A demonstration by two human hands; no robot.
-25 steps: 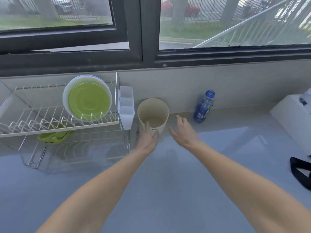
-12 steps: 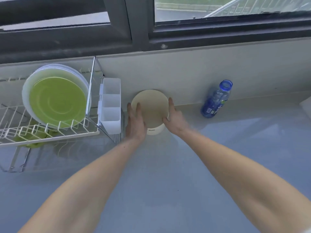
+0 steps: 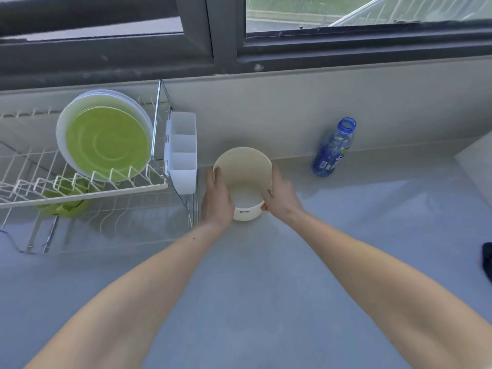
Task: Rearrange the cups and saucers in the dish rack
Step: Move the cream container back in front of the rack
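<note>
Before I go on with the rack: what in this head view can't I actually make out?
- Green item on the dish rack's lower tier: wires and the upper shelf hide it; cup or bowl unclear.
- Rack's left end: cut off by the frame edge.
- Cream container: left hand and right hand cover its sides; logo too small.
- Dark object: cut off at right edge.
</note>
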